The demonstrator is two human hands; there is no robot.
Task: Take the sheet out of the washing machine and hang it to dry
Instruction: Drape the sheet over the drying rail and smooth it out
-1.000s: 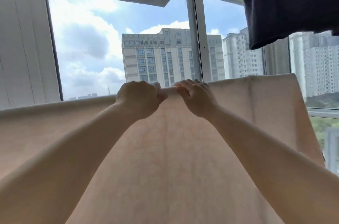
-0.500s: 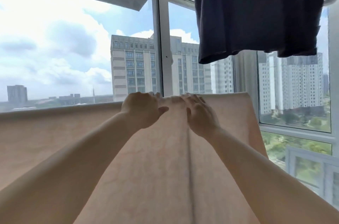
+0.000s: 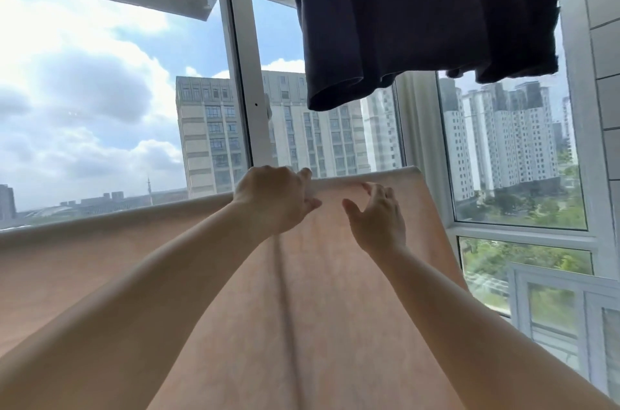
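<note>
Peach-pink sheet [image 3: 302, 292] hangs stretched out in front of the window [image 3: 241, 81]. Left hand [image 3: 273, 196] pinches its top edge. Right hand [image 3: 377, 216] is spread just beside it, holding nothing. Dark shirt [image 3: 419, 13] hangs above.

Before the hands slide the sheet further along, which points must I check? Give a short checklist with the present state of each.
1. Left hand holds the top edge of the sheet: ok.
2. Right hand has a grip: not ok, fingers open.
3. Sheet's right end lies over the top: ok.
4. Dark garment hangs clear above the sheet: ok.
5. Rail under the sheet: cannot tell, hidden.
</note>
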